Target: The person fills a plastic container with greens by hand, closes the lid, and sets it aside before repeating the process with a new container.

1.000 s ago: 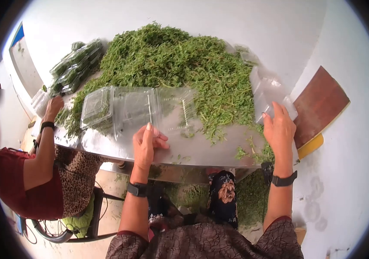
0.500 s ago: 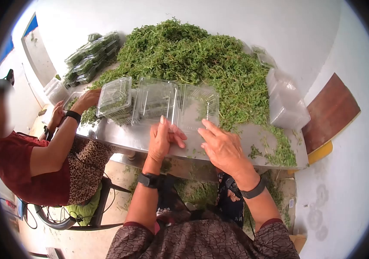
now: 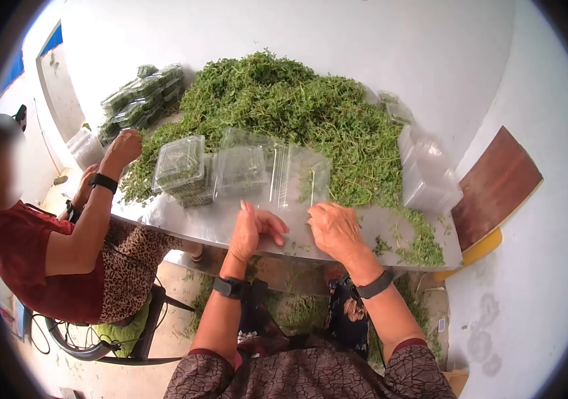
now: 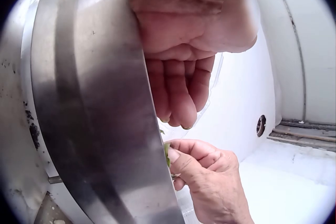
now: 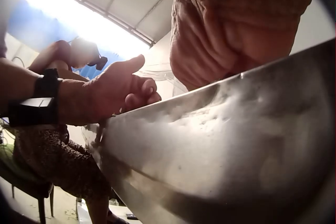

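Note:
An unfolded clear plastic container [image 3: 241, 169] lies on the metal table in front of the heap of green sprigs [image 3: 277, 100]. At the table's front edge my left hand [image 3: 256, 229] is held with its thumb up and fingers loosely bent, holding nothing. To its right, my right hand [image 3: 337, 229] is close to the container's near right edge. In the left wrist view my right hand [image 4: 210, 176] pinches a small green sprig [image 4: 167, 153] between thumb and finger, below my left hand [image 4: 184, 40]. The right wrist view shows my left hand [image 5: 118, 90] beyond the table edge.
Closed filled boxes [image 3: 181, 163] stand left of the container, with more stacked [image 3: 141, 100] at the back left. Nested empty containers [image 3: 430, 176] stand at the right. Another person [image 3: 48, 259] sits at the left, arms over the table.
My right hand has come from the nested containers at the right to the table's front edge, and its fingers have curled in. The other person's raised hand has drawn back left since half a second ago.

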A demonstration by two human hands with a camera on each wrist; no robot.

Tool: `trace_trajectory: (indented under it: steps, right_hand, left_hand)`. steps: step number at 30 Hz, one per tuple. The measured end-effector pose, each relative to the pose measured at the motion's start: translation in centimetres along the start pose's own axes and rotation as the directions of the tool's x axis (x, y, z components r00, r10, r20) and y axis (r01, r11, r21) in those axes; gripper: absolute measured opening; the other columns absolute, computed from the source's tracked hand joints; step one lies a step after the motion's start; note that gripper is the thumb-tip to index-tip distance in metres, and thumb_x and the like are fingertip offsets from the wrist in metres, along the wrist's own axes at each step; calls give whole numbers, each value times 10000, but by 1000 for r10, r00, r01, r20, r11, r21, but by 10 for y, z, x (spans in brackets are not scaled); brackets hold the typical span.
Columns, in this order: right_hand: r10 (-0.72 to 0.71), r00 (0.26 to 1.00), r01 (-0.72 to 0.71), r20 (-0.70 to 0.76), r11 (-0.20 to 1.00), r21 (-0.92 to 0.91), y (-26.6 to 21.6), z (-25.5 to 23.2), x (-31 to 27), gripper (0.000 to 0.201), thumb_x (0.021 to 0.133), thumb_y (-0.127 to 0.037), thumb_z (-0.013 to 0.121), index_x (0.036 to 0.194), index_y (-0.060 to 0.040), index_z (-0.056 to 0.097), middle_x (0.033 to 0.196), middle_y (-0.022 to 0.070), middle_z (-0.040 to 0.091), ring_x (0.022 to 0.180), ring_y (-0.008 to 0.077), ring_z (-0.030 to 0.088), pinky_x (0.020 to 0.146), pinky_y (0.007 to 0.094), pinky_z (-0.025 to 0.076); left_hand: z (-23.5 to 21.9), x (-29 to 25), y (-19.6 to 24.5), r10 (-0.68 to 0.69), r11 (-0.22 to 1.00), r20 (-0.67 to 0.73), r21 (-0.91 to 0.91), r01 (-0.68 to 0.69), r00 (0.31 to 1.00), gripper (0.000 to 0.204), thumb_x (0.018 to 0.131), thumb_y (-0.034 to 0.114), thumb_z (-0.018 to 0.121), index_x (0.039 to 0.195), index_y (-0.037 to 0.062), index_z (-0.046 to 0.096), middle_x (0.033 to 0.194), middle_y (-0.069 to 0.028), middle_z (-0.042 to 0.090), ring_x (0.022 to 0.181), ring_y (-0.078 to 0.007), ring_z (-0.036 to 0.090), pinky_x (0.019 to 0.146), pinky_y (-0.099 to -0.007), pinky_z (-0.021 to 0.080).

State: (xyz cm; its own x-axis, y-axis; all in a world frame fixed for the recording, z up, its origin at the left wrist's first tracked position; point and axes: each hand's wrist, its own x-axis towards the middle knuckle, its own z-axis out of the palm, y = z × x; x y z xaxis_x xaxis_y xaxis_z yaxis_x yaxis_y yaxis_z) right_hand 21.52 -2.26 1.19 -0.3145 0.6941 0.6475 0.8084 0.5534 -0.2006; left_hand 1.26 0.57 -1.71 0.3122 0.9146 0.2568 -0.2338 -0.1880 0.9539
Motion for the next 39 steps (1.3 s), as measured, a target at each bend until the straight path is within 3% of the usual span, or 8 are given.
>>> trace_trajectory:
  steps: [6,8,10,11,23,32,35,39]
  right_hand:
    - [1,1000,-4,-23,992,-125,-7,-24,3,67,755,-50,625,733,-24,567,749,114,602,721,290,607,616,397,479]
    - [-30,1000,28,-5,988,-151,-10,-28,1,70,751,-51,626,730,-24,565,741,112,598,714,287,602,616,391,479]
    - [-62,998,60,-3,985,-160,-11,-32,-3,71,744,-49,628,727,-23,564,726,108,588,710,283,598,618,389,479]
    - [-65,998,65,3,985,-159,-12,-36,-4,71,744,-49,628,727,-23,564,726,108,588,710,283,598,618,389,479]
    - [-48,998,56,50,981,-187,-19,-44,-9,52,730,-25,598,727,-26,546,689,123,575,687,313,594,582,407,464]
    - [-87,969,93,233,996,-14,-27,-58,3,92,779,-96,634,783,-19,584,745,127,609,702,323,615,596,413,478]
    - [-19,981,-5,191,992,123,-9,-75,20,181,799,-163,656,893,-10,633,861,141,657,769,322,644,656,390,515]
    - [273,958,-261,84,957,-126,46,-90,51,438,819,-274,674,1180,-35,609,1087,185,650,968,319,648,825,411,522]
  left_hand:
    - [9,-14,10,278,896,84,337,-290,957,465,939,400,486,804,-27,610,721,-99,656,515,-179,623,556,-283,505]
    - [15,-17,9,219,941,17,261,-215,976,235,852,226,635,870,-5,600,712,-98,640,553,-186,637,573,-284,508]
    - [20,-13,2,637,598,50,597,-534,769,228,766,142,697,930,15,604,763,-101,629,622,-214,643,583,-288,502]
    - [22,-14,2,683,465,86,715,-522,725,324,680,95,745,971,45,610,832,-117,607,685,-244,628,583,-310,494]
    - [25,-11,-13,880,16,251,833,-553,403,458,629,82,813,1047,125,631,1078,-108,579,606,-181,562,518,-317,468]
    - [25,-16,-6,747,2,339,859,-512,572,411,695,89,766,1075,137,617,1022,-51,605,555,-124,585,469,-263,473]
    - [26,-17,-5,743,43,332,842,-537,581,443,624,8,757,1037,92,623,981,-88,592,560,-168,581,482,-280,484]
    - [24,-16,-8,757,14,338,847,-532,559,390,690,74,755,1051,122,617,970,-42,586,554,-138,576,454,-268,455]
